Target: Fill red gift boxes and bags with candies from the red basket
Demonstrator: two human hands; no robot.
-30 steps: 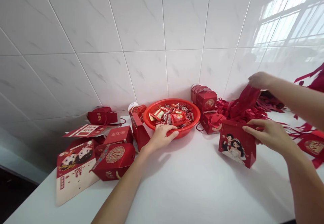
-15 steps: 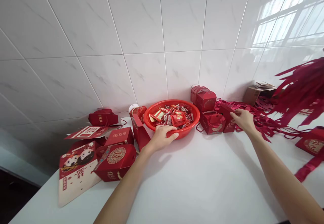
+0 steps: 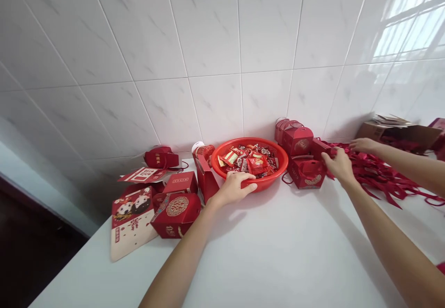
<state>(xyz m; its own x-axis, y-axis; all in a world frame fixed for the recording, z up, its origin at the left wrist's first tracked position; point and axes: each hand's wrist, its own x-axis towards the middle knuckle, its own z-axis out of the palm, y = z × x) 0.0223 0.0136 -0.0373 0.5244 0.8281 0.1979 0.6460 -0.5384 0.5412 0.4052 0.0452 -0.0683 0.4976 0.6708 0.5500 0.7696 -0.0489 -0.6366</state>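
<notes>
My left hand (image 3: 237, 187) rests on the near rim of a red plastic basket (image 3: 264, 183), fingers over the edge and thumb along the outside. Wrapped sweets (image 3: 257, 163) in red and gold fill the basket. To its right, my right hand (image 3: 339, 165) grips a dark red candy box (image 3: 320, 149). That box is partly hidden behind my fingers and is held just behind and above a red box (image 3: 306, 173) with a gold print. More red boxes (image 3: 297, 139) stand in a row against the wall behind it.
Another person's hand (image 3: 366, 145) reaches in from the right over a heap of dark red ribbons (image 3: 375, 169). Behind it stands a cardboard carton (image 3: 417, 134). On the left lie red gift boxes (image 3: 177, 215) and a printed cardboard bag (image 3: 134, 224). White tiles rise behind the table.
My right hand has raised the candy box slightly, off the spot beside the printed box. The ribbon bunch in the air at right is gone, and another person's hand now touches the heap. The view shifted right-to-left.
</notes>
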